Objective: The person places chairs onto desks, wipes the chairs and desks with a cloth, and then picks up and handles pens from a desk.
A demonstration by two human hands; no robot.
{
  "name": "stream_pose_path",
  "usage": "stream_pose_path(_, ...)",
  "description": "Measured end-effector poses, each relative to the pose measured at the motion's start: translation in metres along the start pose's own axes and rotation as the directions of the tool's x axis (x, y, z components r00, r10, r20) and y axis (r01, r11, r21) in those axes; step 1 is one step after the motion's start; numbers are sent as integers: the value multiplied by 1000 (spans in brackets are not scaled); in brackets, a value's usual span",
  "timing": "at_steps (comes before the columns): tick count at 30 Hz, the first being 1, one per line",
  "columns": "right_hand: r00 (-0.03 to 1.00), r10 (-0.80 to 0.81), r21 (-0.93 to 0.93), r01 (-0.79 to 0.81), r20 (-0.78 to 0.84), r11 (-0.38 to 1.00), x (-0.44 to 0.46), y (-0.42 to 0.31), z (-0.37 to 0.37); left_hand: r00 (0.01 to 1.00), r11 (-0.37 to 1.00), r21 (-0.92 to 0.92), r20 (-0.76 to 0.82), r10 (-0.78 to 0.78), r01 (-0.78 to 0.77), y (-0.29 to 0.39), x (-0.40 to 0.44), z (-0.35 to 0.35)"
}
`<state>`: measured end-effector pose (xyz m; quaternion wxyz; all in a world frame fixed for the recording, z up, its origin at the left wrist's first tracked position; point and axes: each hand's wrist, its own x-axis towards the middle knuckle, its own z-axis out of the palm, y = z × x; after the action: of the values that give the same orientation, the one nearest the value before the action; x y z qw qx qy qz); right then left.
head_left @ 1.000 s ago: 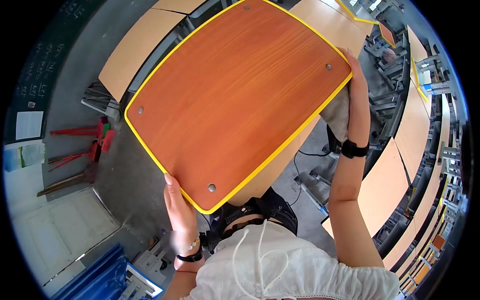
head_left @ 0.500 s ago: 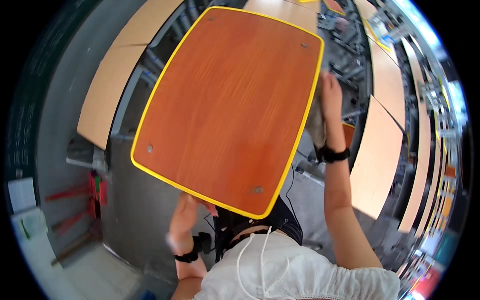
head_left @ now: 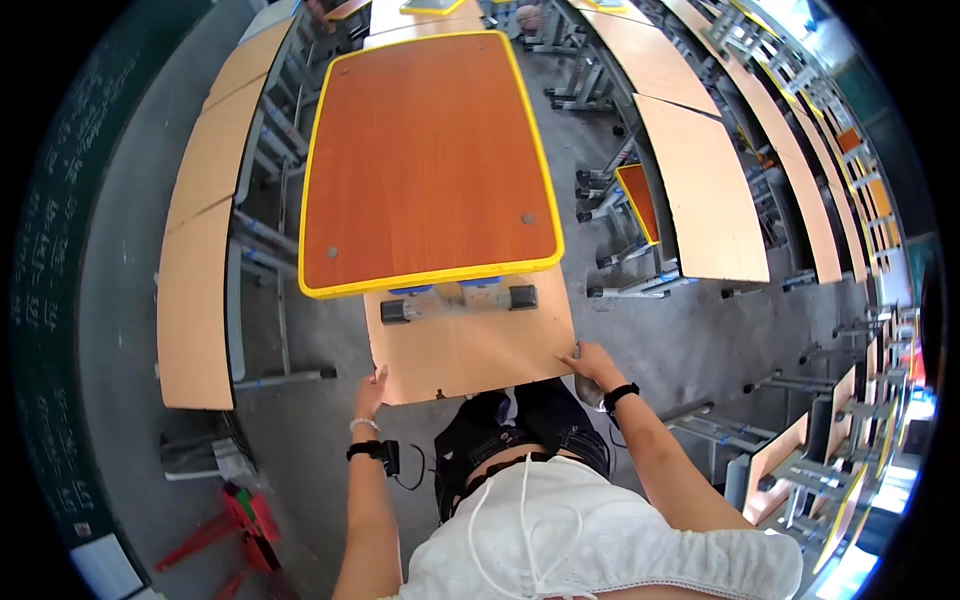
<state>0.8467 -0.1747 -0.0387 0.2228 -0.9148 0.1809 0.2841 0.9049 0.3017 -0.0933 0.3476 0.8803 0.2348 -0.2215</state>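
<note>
A stool with a brown wooden seat (head_left: pixel 430 150) and yellow rim stands on a light wood desk (head_left: pixel 470 350). Its near foot bar (head_left: pixel 462 305), with black end caps, rests on the desktop. My left hand (head_left: pixel 370 393) grips the desk's near left corner, thumb above and fingers mostly hidden. At the near right corner, my right hand (head_left: pixel 597 367) has its thumb on top and the other fingers around the edge. A greyish-brown cloth-like thing (head_left: pixel 590 393) hangs just under the right hand; whether the hand holds it is unclear.
Rows of light wood desks run along the left (head_left: pixel 195 310) and right (head_left: pixel 700 190). A brown stool seat (head_left: pixel 638 203) sits beneath the right row. Something red (head_left: pixel 250 515) lies on the floor at lower left. Desk legs (head_left: pixel 700 425) stick out at lower right.
The stool seat filled the near view and now lies farther forward, turned straighter, with the desk below it visible. Both hands now hold the desk's near corners; the right hand was beside the seat.
</note>
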Motion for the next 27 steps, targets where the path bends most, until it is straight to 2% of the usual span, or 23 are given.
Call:
stream_pose_path(1, 997, 8, 33, -6, -77, 999, -4, 0, 4, 997, 998, 2, 31, 66, -66, -8, 14, 9)
stream_pose_path(3, 992, -7, 76, 16, -124, 997, -9, -1, 6, 980, 984, -4, 94, 177, -178, -24, 34, 27)
stream_pose_path(4, 990, -19, 94, 33, -142, 995, -11, -1, 8, 985, 986, -33, 56, 166, -164, -11, 21, 26)
stream_pose_path(6, 995, 15, 149, -1, -97, 989, 2, 8, 17, 989, 984, -98, -29, 144, -146, 35, -16, 21)
stream_pose_path(9, 998, 36, 313, -19, -50, 950, 20, 28, 30, 957, 958, -54, -77, 279, -283, 32, -13, 24)
stream_pose_path(11, 999, 46, 492, -36, -9, 870, 27, 40, 49, 960, 957, -80, -55, 274, -278, 29, -13, 23)
stream_pose_path(13, 997, 62, 684, -69, 35, 727, 35, 47, 63, 958, 953, -100, -25, 284, -285, 18, -3, 24)
stream_pose_path(15, 999, 46, 672, -38, 5, 740, 29, 47, 62, 954, 945, -139, 3, 300, -297, 0, 16, 33)
stream_pose_path(18, 993, 48, 667, 35, -105, 744, 21, 44, 65, 998, 992, -123, 64, 30, -22, 14, 6, 27)
stream_pose_path(20, 977, 55, 663, 97, -204, 743, 28, 47, 77, 983, 983, -168, 159, 97, -70, 18, 0, 20)
stream_pose_path(21, 978, 7, 645, 133, -210, 752, 40, 58, 91, 972, 977, -195, 200, 125, -85, 16, -3, 18)
stream_pose_path(24, 998, 49, 743, 4, -50, 669, 3, 30, 53, 975, 993, -120, 218, 42, -16, 3, 6, 16)
stream_pose_path(25, 995, 63, 652, 6, -83, 758, 13, 39, 61, 981, 995, -97, 195, 8, 11, 6, 2, 15)
stream_pose_path(27, 997, 66, 629, -72, 33, 774, 10, 35, 50, 986, 997, -41, 156, -56, 63, 20, -10, 14)
